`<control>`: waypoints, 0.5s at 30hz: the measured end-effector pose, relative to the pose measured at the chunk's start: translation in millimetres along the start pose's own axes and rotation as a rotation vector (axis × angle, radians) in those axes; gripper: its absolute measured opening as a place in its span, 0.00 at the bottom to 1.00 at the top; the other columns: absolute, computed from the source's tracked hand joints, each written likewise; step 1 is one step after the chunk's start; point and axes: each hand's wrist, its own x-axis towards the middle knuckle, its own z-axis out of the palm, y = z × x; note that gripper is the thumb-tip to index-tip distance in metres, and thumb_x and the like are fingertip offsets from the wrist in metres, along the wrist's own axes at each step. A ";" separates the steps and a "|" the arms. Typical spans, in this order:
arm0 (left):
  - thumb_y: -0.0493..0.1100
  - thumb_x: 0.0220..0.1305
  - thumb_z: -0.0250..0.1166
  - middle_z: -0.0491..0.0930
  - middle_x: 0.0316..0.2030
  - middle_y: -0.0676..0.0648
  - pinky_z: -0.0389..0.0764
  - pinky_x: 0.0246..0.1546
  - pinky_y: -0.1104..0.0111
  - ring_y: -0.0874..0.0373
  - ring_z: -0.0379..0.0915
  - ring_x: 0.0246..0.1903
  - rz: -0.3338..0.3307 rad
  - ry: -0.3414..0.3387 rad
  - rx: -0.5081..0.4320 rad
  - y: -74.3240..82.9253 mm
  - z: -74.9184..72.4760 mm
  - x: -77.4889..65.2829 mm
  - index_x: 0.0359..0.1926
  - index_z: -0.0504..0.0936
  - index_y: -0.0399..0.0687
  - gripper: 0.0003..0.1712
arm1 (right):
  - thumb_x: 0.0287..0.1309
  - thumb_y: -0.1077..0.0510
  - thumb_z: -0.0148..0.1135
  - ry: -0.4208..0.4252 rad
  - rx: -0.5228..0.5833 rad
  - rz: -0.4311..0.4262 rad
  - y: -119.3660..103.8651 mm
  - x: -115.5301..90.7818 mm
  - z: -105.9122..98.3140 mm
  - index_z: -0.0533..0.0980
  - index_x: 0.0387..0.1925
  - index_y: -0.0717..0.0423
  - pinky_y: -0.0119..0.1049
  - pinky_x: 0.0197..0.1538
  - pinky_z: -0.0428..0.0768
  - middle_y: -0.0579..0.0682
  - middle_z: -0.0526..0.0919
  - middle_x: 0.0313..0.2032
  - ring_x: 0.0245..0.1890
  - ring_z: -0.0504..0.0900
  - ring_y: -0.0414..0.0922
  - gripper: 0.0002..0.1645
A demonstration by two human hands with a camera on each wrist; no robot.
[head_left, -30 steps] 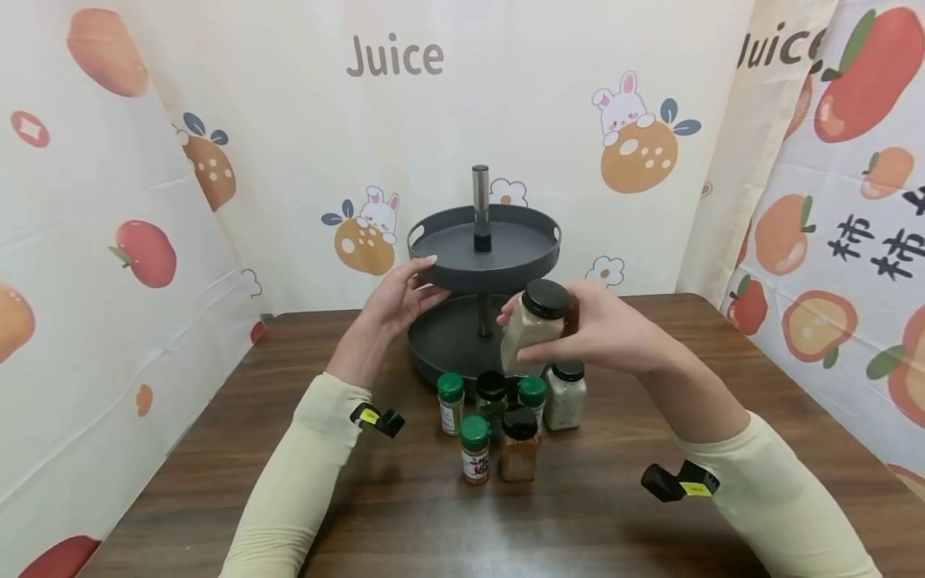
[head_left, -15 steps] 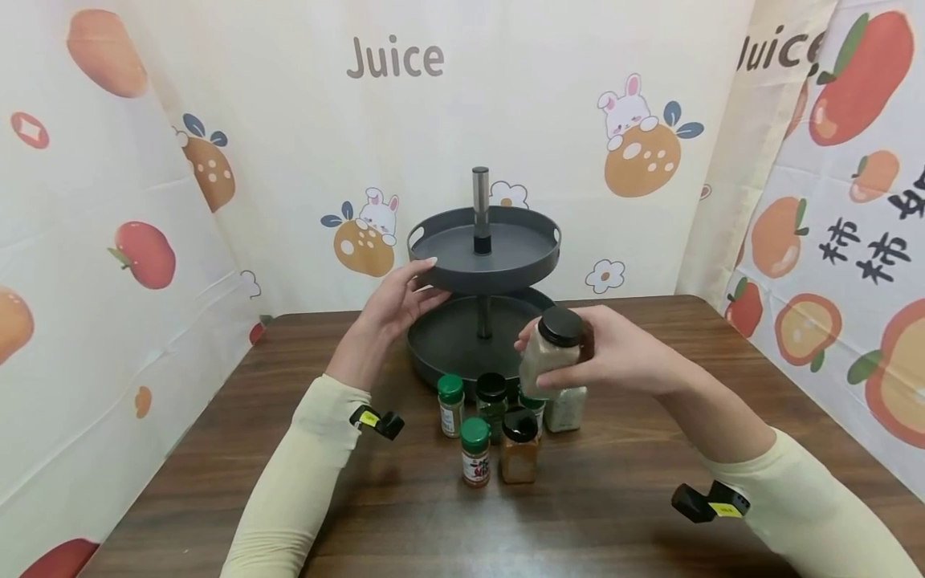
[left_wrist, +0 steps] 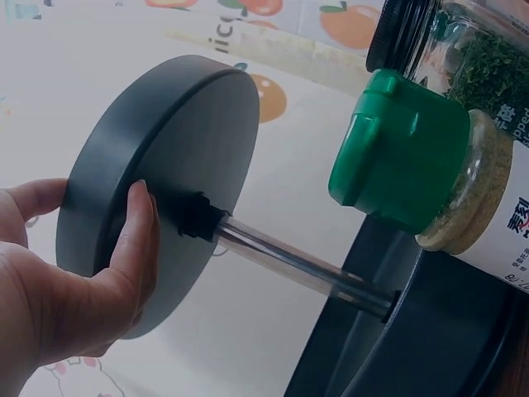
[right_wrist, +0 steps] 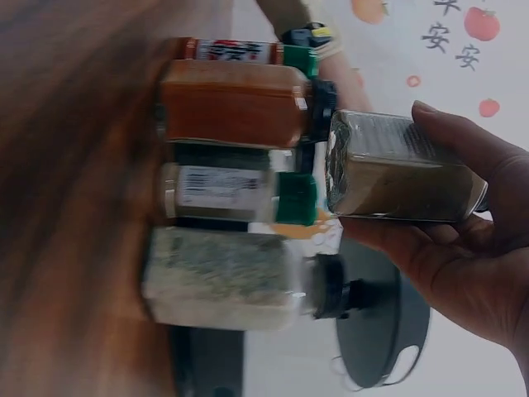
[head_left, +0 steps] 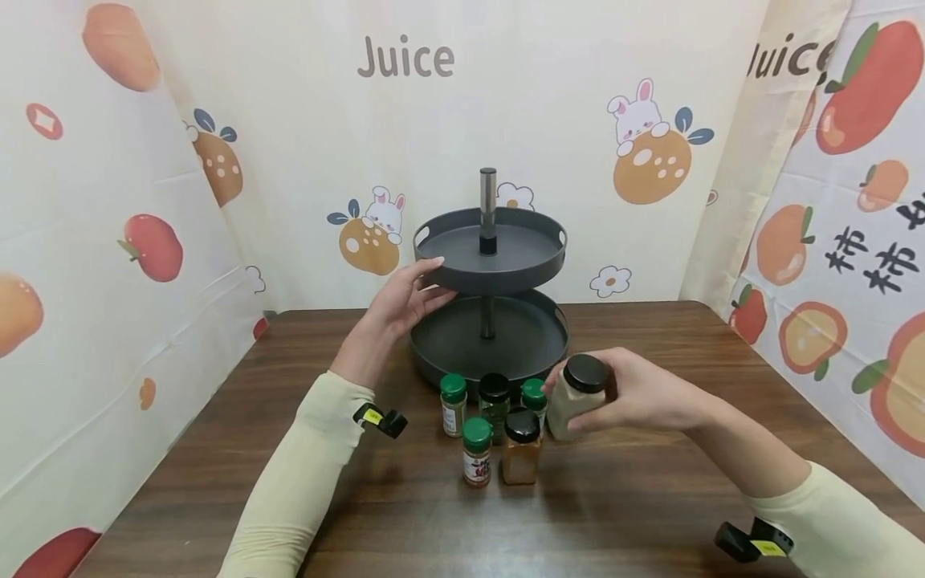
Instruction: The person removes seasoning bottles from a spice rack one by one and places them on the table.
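Observation:
My left hand (head_left: 393,309) grips the left rim of the upper tray (head_left: 499,279) of a dark grey two-tier rack. In the left wrist view the fingers lie on either side of that tray's wall. My right hand (head_left: 639,393) holds a square spice jar (head_left: 573,409) with a black lid and beige powder. It hangs tilted in front of the rack's right side, and the right wrist view shows its base (right_wrist: 339,165) apart from the table. A similar black-lidded jar (right_wrist: 223,277) of pale seasoning stands there; the held jar hides it in the head view.
Before the lower tray (head_left: 491,365) stand green-capped spice bottles (head_left: 453,409) (head_left: 477,457), a black-lidded herb jar (head_left: 495,409) and an orange-brown spice jar (head_left: 521,461). The wooden table (head_left: 405,514) extends around them. Printed curtains (head_left: 275,160) enclose the back and sides.
My right hand has moved down and to the right with the spice jar, from in front of the trays to beside the standing bottles. My left hand keeps its grip on the upper tray.

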 end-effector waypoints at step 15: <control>0.46 0.65 0.66 0.74 0.47 0.42 0.86 0.47 0.61 0.48 0.80 0.45 -0.018 0.019 0.000 2.6 0.4 -0.7 0.66 0.65 0.40 0.33 | 0.52 0.61 0.74 -0.032 0.030 -0.003 36.6 -11.1 13.4 0.75 0.54 0.62 0.47 0.46 0.86 0.63 0.80 0.51 0.48 0.79 0.53 0.27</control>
